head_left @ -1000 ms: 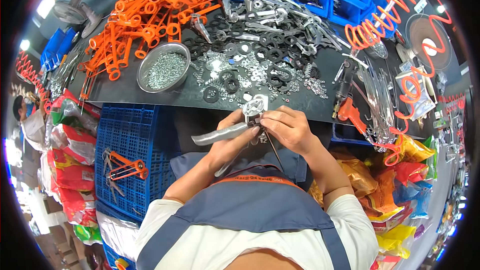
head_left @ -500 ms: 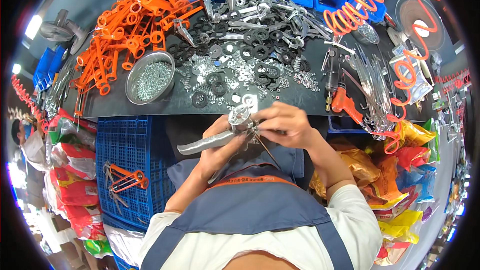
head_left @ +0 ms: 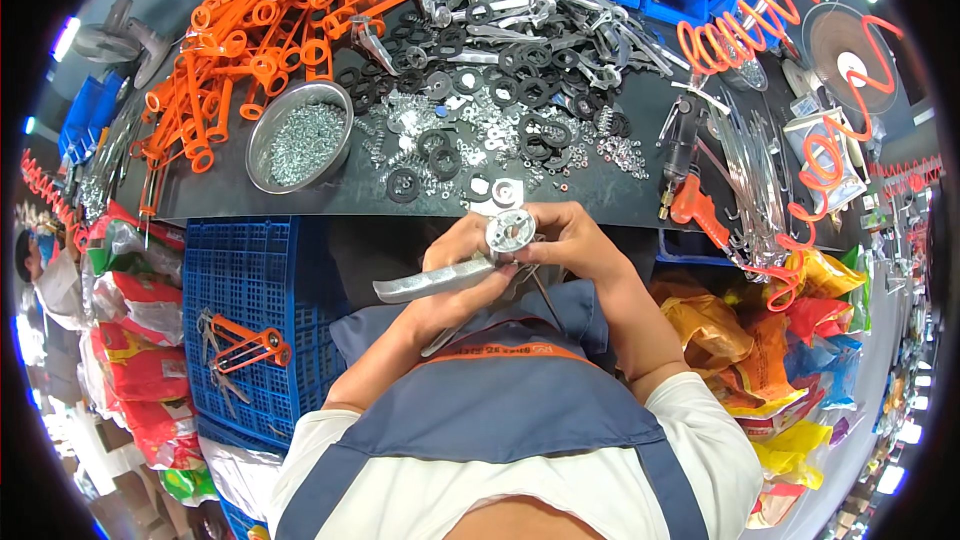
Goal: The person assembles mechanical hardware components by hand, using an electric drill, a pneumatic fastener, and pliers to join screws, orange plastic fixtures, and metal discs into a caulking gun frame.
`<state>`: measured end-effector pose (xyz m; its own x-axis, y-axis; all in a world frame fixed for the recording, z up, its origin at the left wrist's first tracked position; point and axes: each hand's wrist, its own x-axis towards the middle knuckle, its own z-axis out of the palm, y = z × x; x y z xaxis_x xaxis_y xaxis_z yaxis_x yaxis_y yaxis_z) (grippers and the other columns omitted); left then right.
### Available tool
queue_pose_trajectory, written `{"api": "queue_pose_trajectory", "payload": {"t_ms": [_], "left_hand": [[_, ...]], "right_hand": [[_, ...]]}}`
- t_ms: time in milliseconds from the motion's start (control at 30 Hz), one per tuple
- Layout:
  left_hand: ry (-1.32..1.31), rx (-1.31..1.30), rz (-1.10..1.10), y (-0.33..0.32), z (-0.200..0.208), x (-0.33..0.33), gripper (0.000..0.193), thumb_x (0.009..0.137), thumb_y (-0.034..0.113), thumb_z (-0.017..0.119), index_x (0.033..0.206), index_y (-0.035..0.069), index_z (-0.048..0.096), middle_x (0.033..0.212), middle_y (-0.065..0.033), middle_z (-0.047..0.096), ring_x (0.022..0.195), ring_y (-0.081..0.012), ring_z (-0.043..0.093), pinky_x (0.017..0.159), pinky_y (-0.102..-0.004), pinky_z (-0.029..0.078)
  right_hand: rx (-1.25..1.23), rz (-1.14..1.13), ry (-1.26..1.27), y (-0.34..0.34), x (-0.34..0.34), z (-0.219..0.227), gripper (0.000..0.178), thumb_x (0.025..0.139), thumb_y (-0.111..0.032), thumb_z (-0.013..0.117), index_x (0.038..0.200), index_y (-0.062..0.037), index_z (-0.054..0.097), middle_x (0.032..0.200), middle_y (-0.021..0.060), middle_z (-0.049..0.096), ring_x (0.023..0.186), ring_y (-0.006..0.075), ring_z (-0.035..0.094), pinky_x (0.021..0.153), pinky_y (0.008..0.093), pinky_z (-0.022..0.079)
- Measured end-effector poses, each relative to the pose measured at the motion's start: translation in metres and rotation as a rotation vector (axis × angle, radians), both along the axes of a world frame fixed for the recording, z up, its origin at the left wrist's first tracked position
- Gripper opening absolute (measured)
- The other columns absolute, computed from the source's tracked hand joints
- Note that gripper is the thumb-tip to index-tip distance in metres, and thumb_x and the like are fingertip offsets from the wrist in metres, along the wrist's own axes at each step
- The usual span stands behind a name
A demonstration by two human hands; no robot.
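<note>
Just off the table's near edge, my left hand (head_left: 462, 304) is closed around a silver metal lever handle (head_left: 430, 282) whose round, holed head (head_left: 511, 231) faces up. The lever's flat grip sticks out to the left. My right hand (head_left: 574, 240) has its fingers bent against the right side of that head, pinching there; whatever small part sits between the fingertips is hidden. A thin dark rod (head_left: 545, 296) slants down from beneath the hands toward the apron.
Orange frames (head_left: 260, 50) are heaped at left, beside a steel bowl (head_left: 262, 155) of small metal parts. Silver levers (head_left: 520, 15), black rings and loose hardware cover the middle. A power driver (head_left: 683, 135) and coiled orange hose (head_left: 822, 165) are at right. A blue crate (head_left: 235, 270) stands below left.
The lever's round head has tilted to face up more squarely. My right hand's fingers have curled in closer against it. The whole view has shifted slightly.
</note>
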<state>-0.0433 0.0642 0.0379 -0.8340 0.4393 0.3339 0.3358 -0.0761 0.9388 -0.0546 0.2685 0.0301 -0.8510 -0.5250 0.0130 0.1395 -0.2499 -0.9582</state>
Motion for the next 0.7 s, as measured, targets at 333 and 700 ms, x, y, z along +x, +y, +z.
{"api": "queue_pose_trajectory", "payload": {"t_ms": [333,700], "left_hand": [[-0.086,0.041,-0.053,0.009,-0.019,0.013,0.011,0.081,0.008,0.063,0.090,0.002,0.061,0.094,-0.0086,0.057,0.087,-0.0191,0.054,0.078,-0.0322,0.043],[-0.477,0.212,-0.001,0.044,-0.035,0.032,0.011,0.083,0.009,0.065,0.084,-0.001,0.060,0.085,-0.0067,0.053,0.079,-0.0148,0.050,0.072,-0.0301,0.041]], "right_hand": [[0.235,-0.428,0.162,0.043,-0.026,-0.014,0.010,0.085,-0.009,0.063,0.091,-0.0014,0.065,0.091,0.0023,0.061,0.081,0.0090,0.054,0.070,0.0260,0.044],[1.560,-0.566,0.897,0.092,-0.125,-0.059,0.016,0.077,-0.009,0.059,0.088,0.0027,0.061,0.092,0.0181,0.058,0.089,0.0381,0.060,0.076,0.0443,0.050]]}}
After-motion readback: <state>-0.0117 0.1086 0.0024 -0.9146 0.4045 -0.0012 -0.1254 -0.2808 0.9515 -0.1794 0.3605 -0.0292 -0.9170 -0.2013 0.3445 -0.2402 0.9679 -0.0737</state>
